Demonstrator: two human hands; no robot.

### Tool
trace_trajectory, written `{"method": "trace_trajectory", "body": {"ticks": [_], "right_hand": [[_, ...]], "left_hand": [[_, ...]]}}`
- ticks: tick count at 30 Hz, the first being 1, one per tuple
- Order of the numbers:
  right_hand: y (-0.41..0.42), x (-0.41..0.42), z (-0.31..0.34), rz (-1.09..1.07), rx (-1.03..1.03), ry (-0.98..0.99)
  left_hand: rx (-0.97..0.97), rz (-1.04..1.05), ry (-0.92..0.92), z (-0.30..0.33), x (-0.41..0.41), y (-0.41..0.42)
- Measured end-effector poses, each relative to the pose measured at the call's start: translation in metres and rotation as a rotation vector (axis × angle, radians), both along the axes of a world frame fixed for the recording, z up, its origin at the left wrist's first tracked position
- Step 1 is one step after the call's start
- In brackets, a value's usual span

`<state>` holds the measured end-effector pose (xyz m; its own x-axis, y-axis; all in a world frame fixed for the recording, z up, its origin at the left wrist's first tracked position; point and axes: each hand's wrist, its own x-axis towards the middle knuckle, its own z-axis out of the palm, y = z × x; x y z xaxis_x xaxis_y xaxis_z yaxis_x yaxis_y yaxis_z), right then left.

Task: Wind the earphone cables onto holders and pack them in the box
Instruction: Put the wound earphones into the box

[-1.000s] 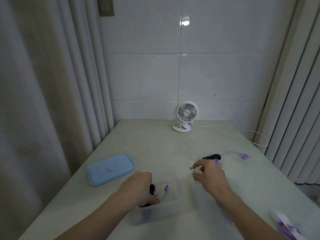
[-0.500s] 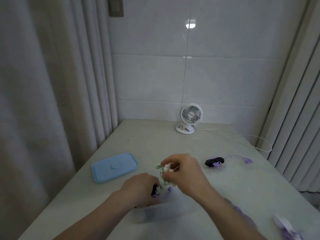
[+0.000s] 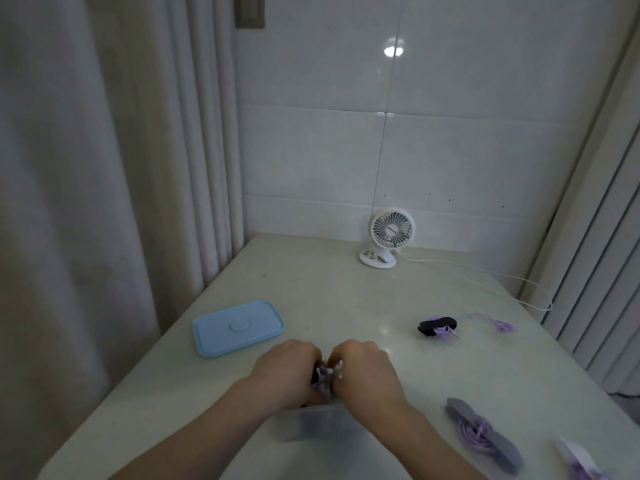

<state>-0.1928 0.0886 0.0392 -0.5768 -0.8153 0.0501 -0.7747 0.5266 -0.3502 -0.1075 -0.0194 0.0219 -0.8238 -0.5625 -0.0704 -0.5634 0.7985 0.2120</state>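
A clear plastic box (image 3: 311, 422) stands on the table near me, largely covered by my forearms. My left hand (image 3: 284, 374) and my right hand (image 3: 363, 374) meet over its far side, fingers closed on wound earphone holders (image 3: 325, 375) with purple and white cable showing between them. What lies inside the box is hidden. A black holder with purple cable (image 3: 437, 326) lies on the table to the right, loose purple earbuds (image 3: 504, 326) beside it. A grey holder wound with purple cable (image 3: 483, 434) lies near right.
The blue box lid (image 3: 238, 327) lies flat on the table to the left. A small white fan (image 3: 387, 237) stands at the back, its white cord (image 3: 512, 282) trailing right. A white holder (image 3: 581, 459) sits at the lower right edge. Curtains hang on both sides.
My right hand picked up a white wound holder from the table on the right and carried it left and down to the box, meeting my left hand there. The camera view shifted left.
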Motion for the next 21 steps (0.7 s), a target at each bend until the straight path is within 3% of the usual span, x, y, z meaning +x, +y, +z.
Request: {"method": "trace_trajectory", "body": {"ticks": [5, 12, 21], "right_hand": [[-0.003, 0.000, -0.004, 0.001, 0.062, 0.057], [-0.009, -0.007, -0.003, -0.015, 0.092, -0.031], [-0.002, -0.015, 0.006, 0.005, -0.056, -0.093]], "left_hand": [[0.003, 0.002, 0.003, -0.001, 0.001, -0.001], [-0.036, -0.025, 0.055, -0.004, 0.003, 0.001], [-0.080, -0.018, 0.047, 0.000, 0.006, 0.007]]}}
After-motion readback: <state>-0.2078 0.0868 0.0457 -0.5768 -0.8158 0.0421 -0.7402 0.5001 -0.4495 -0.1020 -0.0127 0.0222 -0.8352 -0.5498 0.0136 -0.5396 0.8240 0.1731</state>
